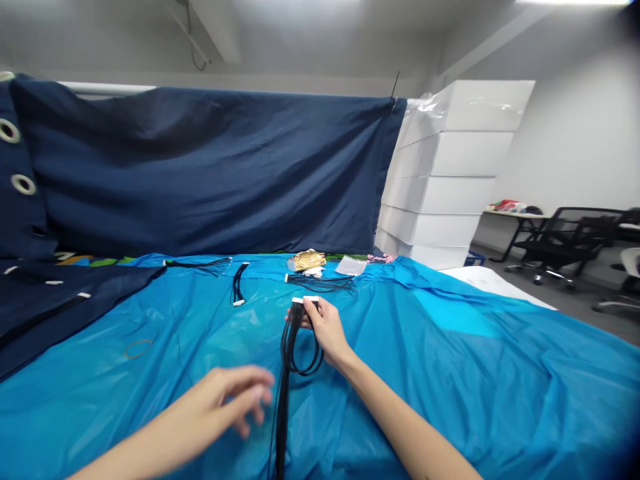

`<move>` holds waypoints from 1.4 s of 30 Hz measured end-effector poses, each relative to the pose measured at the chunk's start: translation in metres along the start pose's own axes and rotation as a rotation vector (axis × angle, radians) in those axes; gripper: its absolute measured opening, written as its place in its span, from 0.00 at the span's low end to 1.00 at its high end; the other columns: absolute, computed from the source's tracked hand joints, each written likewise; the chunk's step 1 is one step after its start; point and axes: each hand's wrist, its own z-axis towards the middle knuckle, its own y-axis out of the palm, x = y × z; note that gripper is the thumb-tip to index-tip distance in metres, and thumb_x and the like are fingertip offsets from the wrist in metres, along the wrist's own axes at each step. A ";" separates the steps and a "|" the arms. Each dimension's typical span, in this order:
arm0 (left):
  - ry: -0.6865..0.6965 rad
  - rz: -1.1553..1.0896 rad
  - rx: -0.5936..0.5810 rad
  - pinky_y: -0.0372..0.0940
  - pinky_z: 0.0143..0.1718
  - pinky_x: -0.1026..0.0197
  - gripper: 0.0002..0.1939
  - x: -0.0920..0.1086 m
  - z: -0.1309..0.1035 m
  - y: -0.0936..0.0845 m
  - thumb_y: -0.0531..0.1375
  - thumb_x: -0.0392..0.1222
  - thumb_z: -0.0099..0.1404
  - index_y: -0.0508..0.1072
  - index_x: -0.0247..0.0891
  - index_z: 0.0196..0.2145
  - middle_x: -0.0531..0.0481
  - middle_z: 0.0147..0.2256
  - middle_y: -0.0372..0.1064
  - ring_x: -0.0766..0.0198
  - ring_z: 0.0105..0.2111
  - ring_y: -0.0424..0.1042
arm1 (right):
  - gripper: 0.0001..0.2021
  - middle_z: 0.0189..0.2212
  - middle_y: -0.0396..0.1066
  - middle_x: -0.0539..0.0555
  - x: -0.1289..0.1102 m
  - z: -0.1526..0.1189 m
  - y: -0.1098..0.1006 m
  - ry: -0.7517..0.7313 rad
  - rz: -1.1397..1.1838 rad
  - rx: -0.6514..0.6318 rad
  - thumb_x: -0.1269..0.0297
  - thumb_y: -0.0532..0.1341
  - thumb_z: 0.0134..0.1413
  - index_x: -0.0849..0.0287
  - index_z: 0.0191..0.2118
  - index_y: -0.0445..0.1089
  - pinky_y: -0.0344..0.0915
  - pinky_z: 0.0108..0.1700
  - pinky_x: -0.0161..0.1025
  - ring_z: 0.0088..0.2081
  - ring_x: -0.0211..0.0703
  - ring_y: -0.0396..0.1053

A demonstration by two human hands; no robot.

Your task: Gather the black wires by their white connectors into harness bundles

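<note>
My right hand (325, 327) pinches a black wire harness (284, 400) near its white connectors (306, 300). Below the fingers the wires curl into a loop, and a long bundle hangs down past the bottom of the view. To the left, my left hand (240, 400) is slightly blurred, its fingers curved and apart with nothing in them. It hovers beside the hanging wires without touching them. Beyond my hands lie more black harnesses: one with loose wire ends (320, 285), a short curved one (240, 283), and another farther left (197, 265).
Blue plastic sheeting (200, 333) covers the work surface, with a rubber band (139, 349) on it. At the back lie a gold packet (307, 260) and a clear bag (351, 266). A dark blue curtain (210, 173) and stacked white boxes (450, 173) stand behind.
</note>
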 end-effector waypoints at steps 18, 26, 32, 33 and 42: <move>0.013 -0.644 -0.296 0.63 0.35 0.57 0.22 -0.011 0.090 0.021 0.51 0.53 0.60 0.62 0.32 0.44 0.44 0.36 0.67 0.63 0.28 0.71 | 0.18 0.26 0.73 0.53 0.007 0.007 -0.008 0.070 -0.059 0.072 0.48 0.60 0.43 0.59 0.32 0.65 0.69 0.30 0.40 0.28 0.47 0.72; 0.036 -0.566 -0.209 0.64 0.32 0.59 0.20 -0.016 0.092 0.033 0.55 0.49 0.58 0.60 0.32 0.43 0.47 0.33 0.66 0.64 0.26 0.70 | 0.16 0.29 0.73 0.54 0.014 0.004 -0.006 0.125 -0.008 0.096 0.50 0.59 0.45 0.60 0.32 0.63 0.69 0.33 0.40 0.32 0.47 0.73; 0.066 -0.538 -0.136 0.64 0.32 0.59 0.22 -0.019 0.093 0.035 0.55 0.51 0.58 0.60 0.32 0.44 0.47 0.33 0.67 0.64 0.26 0.71 | 0.18 0.28 0.73 0.52 0.019 0.005 -0.008 0.137 0.044 0.118 0.49 0.60 0.44 0.59 0.34 0.62 0.69 0.34 0.39 0.31 0.44 0.72; 0.066 -0.536 -0.139 0.64 0.32 0.59 0.22 -0.020 0.093 0.035 0.55 0.51 0.58 0.60 0.32 0.44 0.47 0.33 0.67 0.64 0.26 0.71 | 0.18 0.29 0.73 0.52 0.018 0.004 -0.008 0.139 0.049 0.105 0.49 0.60 0.44 0.59 0.35 0.62 0.69 0.35 0.39 0.32 0.44 0.72; 0.117 -0.420 -0.203 0.65 0.31 0.58 0.24 -0.022 0.096 0.035 0.52 0.53 0.59 0.59 0.33 0.46 0.46 0.35 0.67 0.64 0.26 0.71 | 0.19 0.33 0.73 0.56 0.018 0.002 -0.008 0.172 0.081 0.003 0.51 0.62 0.42 0.62 0.35 0.66 0.68 0.37 0.38 0.35 0.45 0.72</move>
